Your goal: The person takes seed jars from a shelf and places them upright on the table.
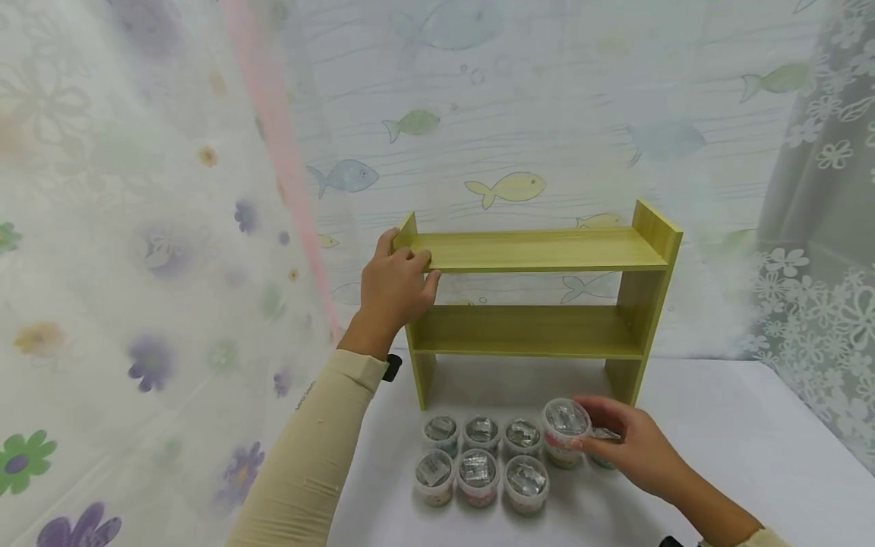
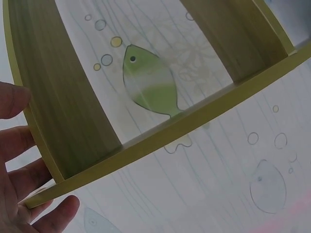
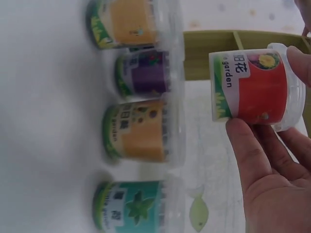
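Note:
A yellow-green wooden two-tier shelf (image 1: pixel 526 330) stands on the white tabletop. My left hand (image 1: pixel 396 285) grips its upper left corner, and in the left wrist view the fingers lie around the edges of the board (image 2: pixel 146 158). In front of the shelf's right end, my right hand (image 1: pixel 636 448) holds a small round plastic tub (image 1: pixel 566 429) with a clear lid. Its label is red with a flower picture, as the right wrist view shows on the tub (image 3: pixel 260 87). The tub is upright and lifted off the table, thumb on one side, fingers on the other.
Several similar lidded tubs (image 1: pixel 477 475) stand in two rows before the shelf. Their labels differ, such as the teal tub (image 3: pixel 138 206) and the purple tub (image 3: pixel 146 73). Behind hangs a fish-print curtain (image 1: pixel 519 114); a flower-print curtain (image 1: pixel 157 304) is at the left.

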`<state>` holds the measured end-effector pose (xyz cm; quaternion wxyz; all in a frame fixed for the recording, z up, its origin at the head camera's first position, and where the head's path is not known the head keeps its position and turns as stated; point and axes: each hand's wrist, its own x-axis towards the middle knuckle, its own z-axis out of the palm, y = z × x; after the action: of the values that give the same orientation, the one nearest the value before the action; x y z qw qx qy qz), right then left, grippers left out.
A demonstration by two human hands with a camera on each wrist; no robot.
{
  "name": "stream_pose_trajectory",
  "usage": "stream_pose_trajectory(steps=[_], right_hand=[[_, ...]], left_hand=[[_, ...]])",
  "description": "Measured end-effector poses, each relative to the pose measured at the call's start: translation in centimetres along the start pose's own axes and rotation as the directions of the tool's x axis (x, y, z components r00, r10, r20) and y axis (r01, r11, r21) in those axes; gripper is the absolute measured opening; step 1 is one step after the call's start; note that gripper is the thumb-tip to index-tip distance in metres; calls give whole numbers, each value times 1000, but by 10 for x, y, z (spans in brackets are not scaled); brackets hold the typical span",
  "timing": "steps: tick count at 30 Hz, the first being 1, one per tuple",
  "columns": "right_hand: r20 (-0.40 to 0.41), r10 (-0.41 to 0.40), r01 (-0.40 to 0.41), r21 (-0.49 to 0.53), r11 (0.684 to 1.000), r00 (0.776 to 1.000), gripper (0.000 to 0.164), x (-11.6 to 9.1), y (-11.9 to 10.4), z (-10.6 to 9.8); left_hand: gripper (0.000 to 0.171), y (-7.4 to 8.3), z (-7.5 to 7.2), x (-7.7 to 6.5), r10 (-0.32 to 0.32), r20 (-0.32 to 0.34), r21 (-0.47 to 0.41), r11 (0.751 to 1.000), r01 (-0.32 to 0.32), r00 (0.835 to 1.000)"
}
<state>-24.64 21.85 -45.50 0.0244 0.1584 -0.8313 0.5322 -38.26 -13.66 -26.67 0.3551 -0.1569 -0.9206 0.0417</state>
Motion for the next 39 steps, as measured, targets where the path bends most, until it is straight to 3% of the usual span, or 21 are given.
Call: stream_pose_trajectory(steps=[14,24,32,39], right_hand=[[20,33,-35,118,992,999,58,-27,20,6],[35,-21,16,121,992,999,58,-45,40,20],[45,150,-152,65,986,988,65,-51,51,25],[52,147,-150,82,985,988,62,-54,55,27]], left_hand=[[33,1,0,0,4,-21,-9,1000,-4,1000],[35,2,2,-4,4,-12,1,1000,-4,1000],[34,2,0,-5,11,-29,-11,1000,-11,1000],[31,3,2,-4,20,-55,-26,999,-22,998]])
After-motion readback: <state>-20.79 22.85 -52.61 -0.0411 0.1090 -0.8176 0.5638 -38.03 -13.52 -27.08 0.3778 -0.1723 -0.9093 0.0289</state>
